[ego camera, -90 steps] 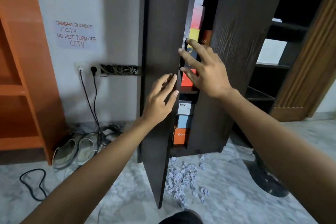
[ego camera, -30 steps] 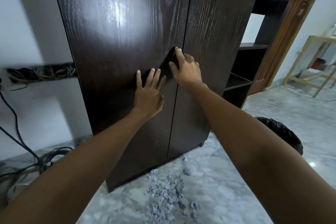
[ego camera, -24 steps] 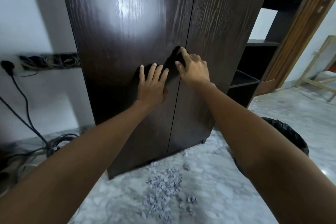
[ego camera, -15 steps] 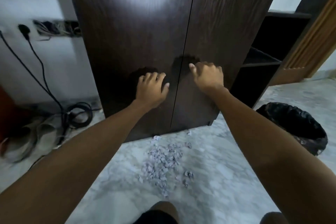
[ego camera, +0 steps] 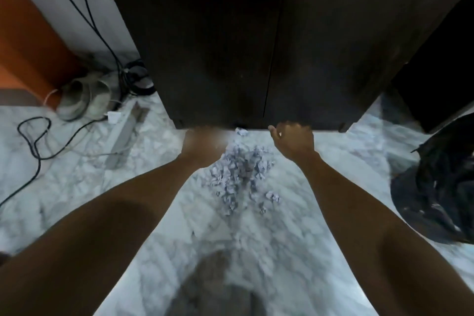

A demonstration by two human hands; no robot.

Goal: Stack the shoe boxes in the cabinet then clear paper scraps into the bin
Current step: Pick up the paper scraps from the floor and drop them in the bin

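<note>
Cabinet shut; hands lowered to paper scraps.
Cabinet [ego camera: 256, 41] doors, ajar seconds ago, now closed: stacking judged done, clearing begins. Paper scraps [ego camera: 239, 172]: small crumpled whitish bits heaped on marble floor [ego camera: 256, 233] before the cabinet, between both hands. Left hand [ego camera: 204, 145] blurred, fingers indeterminable; right hand [ego camera: 292, 141] loosely curled, empty. Black-lined bin [ego camera: 436, 187] right.

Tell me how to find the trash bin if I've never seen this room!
Start at the tall dark cabinet with its two doors shut. Go to its right side, past the pile of paper scraps on the marble floor. The bin stands there at the picture's right edge: the only round thing, lined with a shiny black bag.
</note>
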